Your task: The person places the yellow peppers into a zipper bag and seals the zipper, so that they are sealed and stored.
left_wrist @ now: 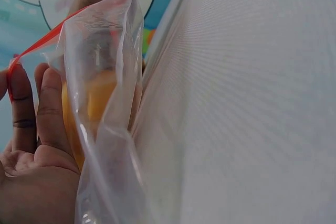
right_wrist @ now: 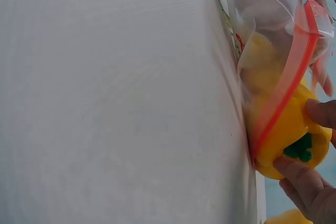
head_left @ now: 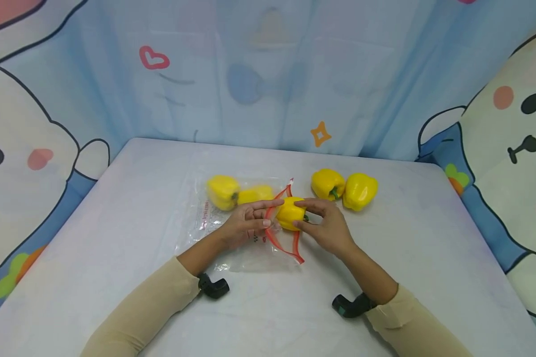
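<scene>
A clear zip bag (head_left: pixel 250 260) with a red zip edge lies on the table, its mouth facing right. Two yellow bell peppers (head_left: pixel 223 192) show through its plastic. My left hand (head_left: pixel 245 225) pinches the bag's red rim (left_wrist: pixel 52 31) between thumb and finger and lifts it. At the mouth, my right hand (head_left: pixel 328 225) grips another yellow bell pepper (head_left: pixel 290 213) between thumb and fingers. That pepper's green stem (right_wrist: pixel 300 149) points out toward the right hand, and its far end is inside the red rim.
Two more yellow bell peppers (head_left: pixel 328 183) stand side by side behind the right hand, outside the bag. The white table (head_left: pixel 129 198) ends at a blue cartoon-print curtain (head_left: pixel 268 74) at the back and sides.
</scene>
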